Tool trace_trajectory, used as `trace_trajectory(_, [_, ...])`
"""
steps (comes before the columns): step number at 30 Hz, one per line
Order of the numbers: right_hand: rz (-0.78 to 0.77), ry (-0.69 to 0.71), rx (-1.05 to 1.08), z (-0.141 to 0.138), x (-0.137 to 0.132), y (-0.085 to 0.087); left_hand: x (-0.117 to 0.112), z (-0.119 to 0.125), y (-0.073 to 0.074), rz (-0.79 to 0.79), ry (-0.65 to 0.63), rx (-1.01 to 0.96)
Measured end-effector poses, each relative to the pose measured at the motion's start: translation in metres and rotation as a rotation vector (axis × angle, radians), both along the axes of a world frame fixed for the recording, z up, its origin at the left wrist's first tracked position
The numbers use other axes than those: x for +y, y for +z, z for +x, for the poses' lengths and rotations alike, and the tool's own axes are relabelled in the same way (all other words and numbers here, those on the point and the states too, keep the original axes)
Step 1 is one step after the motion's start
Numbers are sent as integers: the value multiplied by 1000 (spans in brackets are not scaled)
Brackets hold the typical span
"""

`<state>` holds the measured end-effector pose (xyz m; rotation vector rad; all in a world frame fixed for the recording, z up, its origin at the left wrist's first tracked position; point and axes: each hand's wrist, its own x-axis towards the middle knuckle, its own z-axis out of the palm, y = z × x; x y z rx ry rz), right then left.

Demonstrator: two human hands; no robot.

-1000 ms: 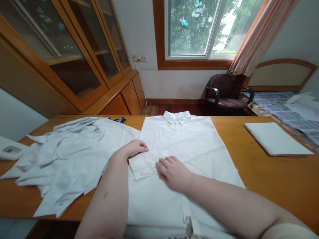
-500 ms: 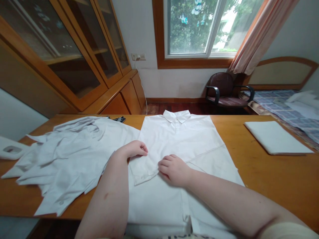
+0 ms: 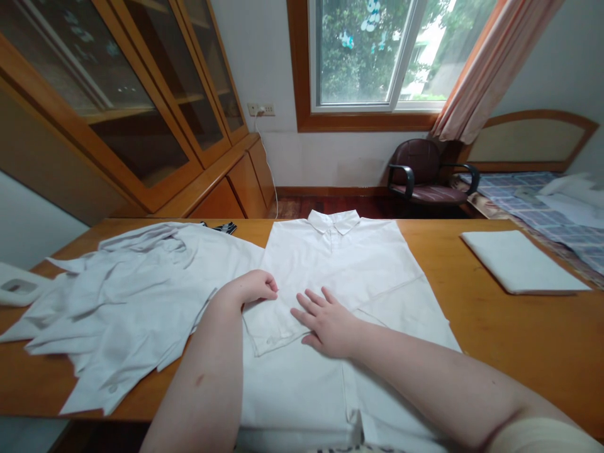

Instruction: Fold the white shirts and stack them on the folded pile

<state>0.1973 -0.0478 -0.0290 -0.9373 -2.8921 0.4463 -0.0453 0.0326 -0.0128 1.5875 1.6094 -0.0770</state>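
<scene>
A white collared shirt (image 3: 306,251) lies spread on the wooden table, its collar at the far edge. One sleeve is folded across the front, and its cuff (image 3: 270,340) points toward me. My left hand (image 3: 258,286) is closed at the shirt's left folded edge, fingers curled onto the cloth. On top of the sleeve, my right hand (image 3: 325,321) rests palm down with its fingers spread. The shirt's lower hem reaches the near edge, close to my body.
A loose heap of white shirts (image 3: 127,283) covers the left of the table (image 3: 500,352). Behind it lies a small dark striped item (image 3: 226,228). A folded white cloth (image 3: 523,261) sits at the right, and a white plastic object (image 3: 21,283) at the far left.
My right hand has gone from curled fingers to spread ones, flat on the sleeve. My left hand stays at the shirt's left edge.
</scene>
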Motion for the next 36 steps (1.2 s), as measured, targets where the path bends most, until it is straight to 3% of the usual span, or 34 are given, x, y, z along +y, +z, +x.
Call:
trace_trajectory(5, [-208, 59, -62, 26, 18, 24, -2, 5, 4, 0, 7, 37])
trace_trajectory(8, [-190, -231, -94, 64, 58, 34, -2, 5, 5, -13, 7, 35])
trace_trajectory(12, [-64, -747, -217, 120, 125, 14, -1, 4, 4, -26, 11, 36])
trace_trajectory(15, [-19, -829, -247, 151, 159, -13, -1, 5, 5, -34, 5, 46])
trace_trajectory(19, [71, -963, -220, 174, 178, -33, -3, 5, 9, -56, 18, 20])
trace_trajectory(25, [47, -1041, -170, 194, 197, -38, -3, 5, 10, -67, 41, -8])
trace_trajectory(28, [41, -1195, -182, 200, 204, -37, -3, 4, 9, -67, 35, -6])
trace_trajectory(30, [127, -1308, -206, 195, 206, -34, -2, 2, 7, -63, 29, -5])
trace_trajectory(32, [264, -1254, -207, 180, 204, -30, -1, -1, 5, -62, 29, 1])
trace_trajectory(34, [317, -995, -175, 159, 199, -28, 0, 0, 3, -32, 39, 29])
trace_trajectory(36, [232, -771, -147, 137, 192, -29, 3, 4, 2, 112, 69, 88])
